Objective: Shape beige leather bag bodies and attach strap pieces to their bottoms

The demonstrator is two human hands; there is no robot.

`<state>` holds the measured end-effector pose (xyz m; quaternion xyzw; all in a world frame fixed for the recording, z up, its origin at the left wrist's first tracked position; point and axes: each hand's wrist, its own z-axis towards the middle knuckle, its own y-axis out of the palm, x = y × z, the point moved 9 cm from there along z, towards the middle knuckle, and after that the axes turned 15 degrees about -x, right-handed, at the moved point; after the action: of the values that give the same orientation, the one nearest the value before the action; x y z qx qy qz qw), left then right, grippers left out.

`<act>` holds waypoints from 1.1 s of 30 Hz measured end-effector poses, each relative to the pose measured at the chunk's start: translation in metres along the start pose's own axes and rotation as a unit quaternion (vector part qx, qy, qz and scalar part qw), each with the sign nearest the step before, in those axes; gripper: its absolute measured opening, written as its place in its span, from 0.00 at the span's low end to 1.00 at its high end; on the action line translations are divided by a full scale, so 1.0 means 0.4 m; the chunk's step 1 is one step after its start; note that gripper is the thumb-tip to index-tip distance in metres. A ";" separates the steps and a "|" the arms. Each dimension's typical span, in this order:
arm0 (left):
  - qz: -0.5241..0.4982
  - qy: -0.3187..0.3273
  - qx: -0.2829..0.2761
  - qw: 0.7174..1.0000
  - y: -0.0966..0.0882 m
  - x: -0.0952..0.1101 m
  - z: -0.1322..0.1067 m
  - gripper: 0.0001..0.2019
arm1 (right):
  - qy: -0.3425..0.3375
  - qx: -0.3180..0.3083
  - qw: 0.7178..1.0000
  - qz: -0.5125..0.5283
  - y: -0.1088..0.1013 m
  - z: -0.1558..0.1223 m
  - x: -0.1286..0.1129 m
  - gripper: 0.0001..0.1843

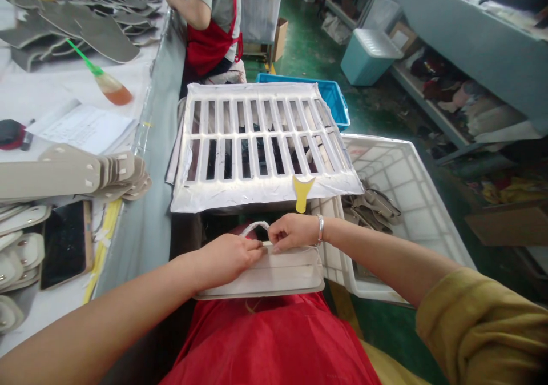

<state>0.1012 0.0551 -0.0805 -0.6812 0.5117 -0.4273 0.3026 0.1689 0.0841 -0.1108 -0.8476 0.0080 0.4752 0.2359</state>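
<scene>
On my lap lies a cream, flat bag-like piece point(280, 279) with layered edges and a seam line across it. My left hand point(231, 257) is closed on its upper left part, fingertips at the top edge. Fingers curled, my right hand point(293, 232) pinches at the same top edge, close to my left fingertips. A looped whitish strip point(257, 225) arches up between the two hands; whether it is joined to the piece is hidden by my fingers. Just beyond my right hand, a yellow forked tool point(302, 193) rests on the front edge of a white slatted rack point(261, 188).
To the left, a table edge point(141, 173) bears stacked beige straps point(64, 171), a phone point(66, 245), papers point(83, 125) and a glue bottle point(112, 88). At right stands a white crate point(398, 168) with beige pieces inside. A co-worker in a red apron point(212, 48) sits ahead.
</scene>
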 end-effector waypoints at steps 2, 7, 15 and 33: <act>0.015 -0.003 0.001 1.000 0.001 0.001 0.001 0.17 | -0.007 -0.004 1.000 -0.006 -0.002 0.020 -0.014 0.09; 0.031 -0.008 0.009 0.999 0.019 -0.022 -0.031 0.15 | 0.003 -0.017 1.000 -0.012 -0.005 0.051 -0.032 0.08; 0.016 -0.012 0.052 0.998 0.045 -0.070 -0.149 0.17 | -0.010 -0.029 0.999 -0.027 -0.016 0.118 -0.068 0.09; 0.010 -0.078 0.068 0.995 0.049 -0.091 -0.206 0.17 | 0.026 -0.047 0.998 -0.020 -0.016 0.135 -0.065 0.08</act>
<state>0.0152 0.0862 -0.0697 -0.6852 0.4631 -0.4037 0.3913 0.1128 0.1064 -0.1109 -0.8700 -0.0253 0.4476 0.2053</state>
